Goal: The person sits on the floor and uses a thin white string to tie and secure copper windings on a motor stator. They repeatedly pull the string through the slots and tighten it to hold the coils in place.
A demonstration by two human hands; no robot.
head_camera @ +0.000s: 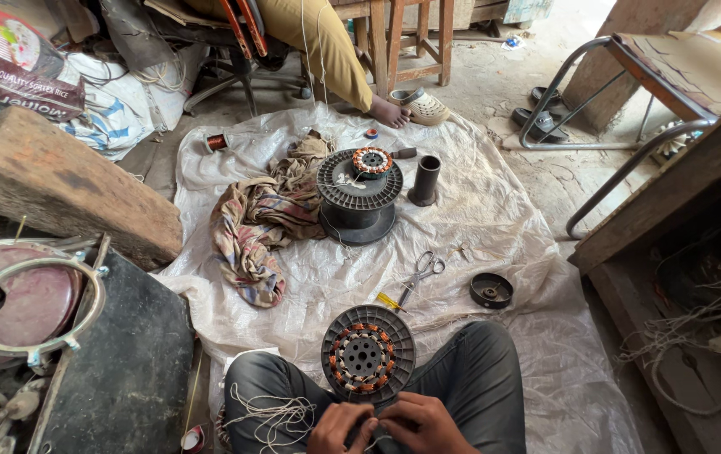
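I sit cross-legged on a white plastic sheet [495, 210]. A round motor stator with copper windings [367, 355] rests on a black spool between my knees. Just below it my left hand [339, 427] and my right hand [422, 423] meet, fingers closed on the spool's near edge and thin string. Loose pale string [272, 414] lies over my left knee. Farther off, a second wound stator [372, 162] sits on a big black spool [358, 202].
Scissors [424, 269], a yellow-handled tool [390, 301], a black round cap [491, 290], a black tube [425, 180] and a crumpled cloth [260, 223] lie on the sheet. Another person's foot [387, 110] rests at the far edge. A wooden block [58, 181] is left, a bench [671, 193] right.
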